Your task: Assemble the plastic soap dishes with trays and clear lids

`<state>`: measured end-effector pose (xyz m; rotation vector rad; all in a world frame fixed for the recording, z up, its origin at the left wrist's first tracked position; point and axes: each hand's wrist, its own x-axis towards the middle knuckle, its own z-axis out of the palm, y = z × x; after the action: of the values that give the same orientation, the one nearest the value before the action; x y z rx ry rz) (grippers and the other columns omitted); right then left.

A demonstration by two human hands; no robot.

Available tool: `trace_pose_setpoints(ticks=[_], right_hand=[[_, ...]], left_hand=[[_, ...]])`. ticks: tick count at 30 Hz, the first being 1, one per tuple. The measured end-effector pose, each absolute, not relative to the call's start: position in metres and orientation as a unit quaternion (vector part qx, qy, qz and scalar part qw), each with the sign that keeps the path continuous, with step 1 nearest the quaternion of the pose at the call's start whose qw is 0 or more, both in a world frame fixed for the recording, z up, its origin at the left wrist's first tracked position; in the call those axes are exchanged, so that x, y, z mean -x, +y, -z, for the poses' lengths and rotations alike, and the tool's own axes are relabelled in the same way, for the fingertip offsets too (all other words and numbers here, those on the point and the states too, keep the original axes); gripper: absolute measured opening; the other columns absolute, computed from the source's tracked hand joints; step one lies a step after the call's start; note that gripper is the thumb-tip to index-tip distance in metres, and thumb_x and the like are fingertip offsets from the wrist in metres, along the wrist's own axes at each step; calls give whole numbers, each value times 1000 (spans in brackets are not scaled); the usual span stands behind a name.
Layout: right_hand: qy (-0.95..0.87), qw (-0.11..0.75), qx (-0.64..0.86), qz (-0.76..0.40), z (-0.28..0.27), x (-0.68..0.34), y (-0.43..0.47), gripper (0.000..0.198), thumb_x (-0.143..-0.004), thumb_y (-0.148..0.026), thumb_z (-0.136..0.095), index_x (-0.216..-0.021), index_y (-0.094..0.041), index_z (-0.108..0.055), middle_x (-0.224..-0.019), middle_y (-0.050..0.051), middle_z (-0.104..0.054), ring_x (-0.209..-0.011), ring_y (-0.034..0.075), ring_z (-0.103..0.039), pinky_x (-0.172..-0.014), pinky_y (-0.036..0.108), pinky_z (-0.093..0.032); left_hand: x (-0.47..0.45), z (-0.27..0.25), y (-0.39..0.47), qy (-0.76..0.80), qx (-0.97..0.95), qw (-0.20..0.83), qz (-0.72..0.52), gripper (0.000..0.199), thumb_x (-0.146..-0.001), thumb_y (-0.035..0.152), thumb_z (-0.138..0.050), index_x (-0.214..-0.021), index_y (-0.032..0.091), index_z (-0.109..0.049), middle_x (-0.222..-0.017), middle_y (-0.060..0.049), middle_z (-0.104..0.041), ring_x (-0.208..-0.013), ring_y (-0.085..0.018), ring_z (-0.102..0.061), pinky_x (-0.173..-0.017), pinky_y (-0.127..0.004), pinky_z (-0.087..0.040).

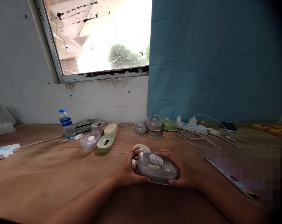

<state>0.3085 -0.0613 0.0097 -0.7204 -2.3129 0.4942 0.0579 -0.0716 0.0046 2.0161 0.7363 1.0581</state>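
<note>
Between my two hands is a grey oval plastic box [144, 161] with a clear lid, a round sticker and a slot on top. My left hand [131, 171] grips its left end, thumb along the front edge and fingers at the back. Its right end is held by my right hand [181, 169], thumb at the front corner. The box is tilted a little toward me above the table's near edge. Just behind it, partly hidden, lies a cream oval piece [141, 146].
Back left: a green slotted cover [106, 143], stacked clear lids [90, 140], cream pieces [111, 128], a water bottle [66, 126]. At the back centre stand several lidded boxes [154, 123]. Right: a power strip [194, 127] with loose cables, a phone [228, 127], a blurred-out flat item [245, 174].
</note>
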Motion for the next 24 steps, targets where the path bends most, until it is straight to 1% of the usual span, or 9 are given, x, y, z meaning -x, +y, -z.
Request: trace_pose_setpoints(ticks=[7, 12, 15, 18, 21, 24], right_hand=[[-891, 308, 255, -214, -15, -308, -62, 69, -63, -46, -58, -123, -20, -37, -125, 12, -38, -116, 29, -37, -96, 42, -30], [-889, 309, 246, -233, -18, -308, -63, 67, -64, -47, -58, -121, -19, -38, -123, 12, -39, -115, 28, -38, -96, 41, -31], [-888, 302, 233, -257, -20, -310, -63, 67, -65, -51, -56, -121, -19, -38, -122, 12, -41, -114, 28, -40, -95, 40, -32], [-880, 309, 232, -279, -19, -312, -61, 68, -66, -55, -55, -121, -19, -37, -121, 13, -42, -113, 28, -41, -94, 40, -33], [-872, 321, 226, -293, -16, -314, -58, 68, -67, -52, -58, -122, -19, -37, -123, 13, -42, -114, 29, -40, -95, 40, -32], [-853, 341, 232, -318, -11, -317, -55, 68, -68, -52, -57, -124, -20, -36, -126, 13, -41, -116, 29, -40, -96, 41, -33]], left_hand=[[-59, -3, -73, 334, -792, 342, -380, 104, -44, 37, -79, -127, 21, -18, -121, -13, -43, -113, -26, -40, -95, -41, -34], [-60, 0, -72, 347, -795, 338, -365, 107, -42, 41, -79, -128, 20, -18, -121, -14, -42, -113, -28, -40, -95, -43, -33], [-60, 3, -71, 347, -804, 331, -351, 105, -42, 42, -78, -127, 21, -20, -122, -14, -40, -114, -28, -39, -95, -44, -33], [-59, 3, -72, 345, -810, 318, -352, 103, -42, 43, -78, -127, 23, -22, -123, -12, -40, -115, -29, -37, -96, -45, -31], [-58, 2, -72, 343, -809, 320, -354, 102, -44, 43, -77, -127, 24, -22, -122, -12, -41, -114, -28, -38, -95, -43, -32], [-57, 2, -71, 344, -813, 317, -347, 104, -44, 44, -77, -129, 24, -20, -123, -12, -41, -115, -29, -38, -96, -43, -32]])
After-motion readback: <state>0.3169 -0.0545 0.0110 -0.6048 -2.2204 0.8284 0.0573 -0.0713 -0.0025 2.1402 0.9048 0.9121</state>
